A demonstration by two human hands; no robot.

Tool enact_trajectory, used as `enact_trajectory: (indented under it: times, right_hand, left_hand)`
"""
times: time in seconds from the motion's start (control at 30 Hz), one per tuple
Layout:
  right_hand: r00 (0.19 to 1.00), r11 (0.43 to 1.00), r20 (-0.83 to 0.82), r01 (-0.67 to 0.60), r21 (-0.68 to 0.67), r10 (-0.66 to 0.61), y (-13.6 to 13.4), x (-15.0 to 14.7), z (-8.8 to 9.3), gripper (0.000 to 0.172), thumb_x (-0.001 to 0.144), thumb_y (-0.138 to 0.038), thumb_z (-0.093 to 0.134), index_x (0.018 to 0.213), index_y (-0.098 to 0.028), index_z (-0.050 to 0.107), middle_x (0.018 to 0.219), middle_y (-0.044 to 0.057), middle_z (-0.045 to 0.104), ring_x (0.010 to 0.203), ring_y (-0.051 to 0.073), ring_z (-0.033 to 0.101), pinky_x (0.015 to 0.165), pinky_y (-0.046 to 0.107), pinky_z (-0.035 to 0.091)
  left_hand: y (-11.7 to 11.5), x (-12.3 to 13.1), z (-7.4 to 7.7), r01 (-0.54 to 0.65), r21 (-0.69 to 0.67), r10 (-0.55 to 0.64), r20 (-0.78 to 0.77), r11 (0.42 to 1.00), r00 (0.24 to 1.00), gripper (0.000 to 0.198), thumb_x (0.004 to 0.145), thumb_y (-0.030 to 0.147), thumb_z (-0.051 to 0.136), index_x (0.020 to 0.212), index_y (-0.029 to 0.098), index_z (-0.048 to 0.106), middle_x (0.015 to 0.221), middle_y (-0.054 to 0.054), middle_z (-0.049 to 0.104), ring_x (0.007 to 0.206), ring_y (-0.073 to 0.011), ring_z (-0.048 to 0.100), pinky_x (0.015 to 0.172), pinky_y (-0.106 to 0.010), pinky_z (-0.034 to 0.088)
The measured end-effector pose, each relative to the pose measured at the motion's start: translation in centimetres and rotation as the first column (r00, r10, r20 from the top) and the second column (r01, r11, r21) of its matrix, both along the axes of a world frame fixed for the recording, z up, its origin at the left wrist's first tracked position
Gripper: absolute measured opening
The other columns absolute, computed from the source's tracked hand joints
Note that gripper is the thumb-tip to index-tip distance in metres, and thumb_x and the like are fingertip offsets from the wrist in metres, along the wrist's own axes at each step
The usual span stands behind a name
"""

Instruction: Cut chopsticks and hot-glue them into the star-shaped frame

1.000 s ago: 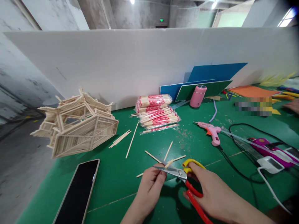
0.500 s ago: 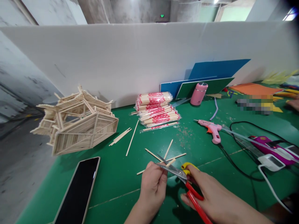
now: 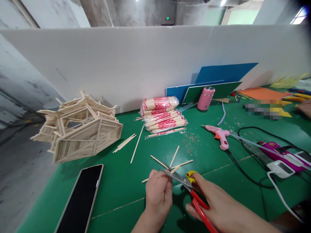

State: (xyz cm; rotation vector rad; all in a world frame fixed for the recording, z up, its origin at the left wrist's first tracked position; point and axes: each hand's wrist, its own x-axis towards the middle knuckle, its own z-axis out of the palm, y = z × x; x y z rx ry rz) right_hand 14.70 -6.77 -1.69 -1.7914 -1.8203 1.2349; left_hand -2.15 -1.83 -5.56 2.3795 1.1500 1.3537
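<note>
My left hand (image 3: 158, 191) is closed around a wooden chopstick (image 3: 175, 169), whose pale end sticks out past the fingers between the scissor blades. My right hand (image 3: 213, 201) grips the scissors (image 3: 178, 178) by their red and yellow handles. The blades are parted and lie across the stick, close to my left fingertips. Whether they touch the wood I cannot tell. Just beyond the blades, several loose sticks (image 3: 175, 156) lie crossed on the green table (image 3: 121, 184). The rest of the held stick is hidden by my left hand.
A stick-built model house (image 3: 80, 129) stands at left, above a phone (image 3: 80, 197). Wrapped chopstick bundles (image 3: 161, 113) lie at the back, near a pink bottle (image 3: 206, 98). On the right are a pink glue gun (image 3: 220, 134), cables and a purple power strip (image 3: 279, 153). Another person's hand (image 3: 305, 108) shows far right.
The scissors and my right hand have shifted very slightly left, with the blades still around the stick. The whole view has moved a little; the table items lie as before.
</note>
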Motion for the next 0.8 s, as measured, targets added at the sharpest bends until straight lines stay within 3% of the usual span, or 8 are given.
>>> enact_trajectory:
  times: [0.27,0.47,0.57,0.63,0.7,0.73,0.8]
  right_hand:
    - [0.999,0.999,0.040,0.016,-0.036,-0.015,0.4,-0.6,0.9,0.023,0.068,-0.035,0.055,0.084,-0.021,0.045,0.078,0.001,0.060,0.067,0.015,0.054,0.057,0.023,0.038]
    - [0.999,1.000,0.043,0.009,-0.005,-0.008,0.3,-0.5,0.0,0.013,0.067,-0.023,0.052,0.078,-0.021,0.044,0.075,0.000,0.059,0.063,0.014,0.052,0.053,0.022,0.035]
    - [0.999,0.998,0.027,0.037,0.042,-0.038,0.4,0.1,-0.8,0.015,0.069,-0.023,0.052,0.080,-0.021,0.043,0.077,0.000,0.059,0.065,0.014,0.053,0.055,0.021,0.035]
    - [0.999,0.998,0.029,0.038,0.059,-0.040,0.5,0.6,-1.1,0.015,0.070,-0.024,0.052,0.082,-0.022,0.043,0.077,-0.001,0.059,0.066,0.013,0.053,0.055,0.021,0.035]
    - [0.998,0.998,0.055,0.028,0.058,-0.032,0.6,1.1,-1.2,0.014,0.071,-0.026,0.052,0.081,-0.022,0.043,0.076,-0.002,0.059,0.065,0.013,0.053,0.055,0.021,0.035]
    - [0.997,0.998,0.073,0.021,0.056,-0.025,0.6,1.3,-1.2,0.014,0.071,-0.028,0.053,0.080,-0.023,0.043,0.075,-0.002,0.058,0.064,0.013,0.052,0.054,0.021,0.034]
    - [0.995,0.998,0.103,0.001,0.059,-0.008,0.7,1.5,-1.0,0.018,0.071,-0.032,0.054,0.079,-0.023,0.042,0.074,-0.002,0.058,0.062,0.013,0.050,0.053,0.021,0.034]
  left_hand:
    - [0.0,-0.3,-0.2,-0.025,0.063,0.027,-0.022,0.998,0.999,0.021,0.075,0.003,0.043,0.061,0.017,0.050,0.054,-0.001,0.054,0.055,-0.0130,0.049,0.055,-0.026,0.037]
    - [-0.3,0.0,-0.1,-0.035,0.052,0.034,0.002,0.998,0.999,0.021,0.075,0.003,0.043,0.060,0.017,0.050,0.054,-0.001,0.054,0.056,-0.0128,0.049,0.055,-0.026,0.036]
    - [0.0,0.1,0.1,0.015,-0.119,-0.008,0.057,0.993,0.998,0.022,0.079,0.010,0.041,0.060,0.016,0.050,0.056,0.000,0.053,0.051,-0.0103,0.046,0.050,-0.022,0.036]
    - [0.4,0.1,0.3,0.152,-0.395,-0.085,0.181,0.906,0.980,0.024,0.082,0.018,0.040,0.061,0.015,0.051,0.054,0.001,0.048,0.048,-0.0087,0.042,0.046,-0.019,0.033]
    - [0.9,-0.2,0.5,0.332,-0.613,-0.145,0.335,0.717,0.931,0.026,0.083,0.024,0.039,0.061,0.014,0.051,0.052,0.003,0.043,0.047,-0.0081,0.038,0.043,-0.019,0.031]
    - [1.0,-0.3,0.5,0.395,-0.657,-0.164,0.385,0.642,0.908,0.027,0.083,0.027,0.040,0.062,0.014,0.052,0.051,0.003,0.041,0.046,-0.0079,0.036,0.043,-0.019,0.029]
    - [1.2,-0.5,0.7,0.449,-0.678,-0.178,0.432,0.582,0.884,0.028,0.081,0.029,0.042,0.061,0.013,0.053,0.051,0.003,0.039,0.047,-0.0075,0.034,0.043,-0.019,0.028]
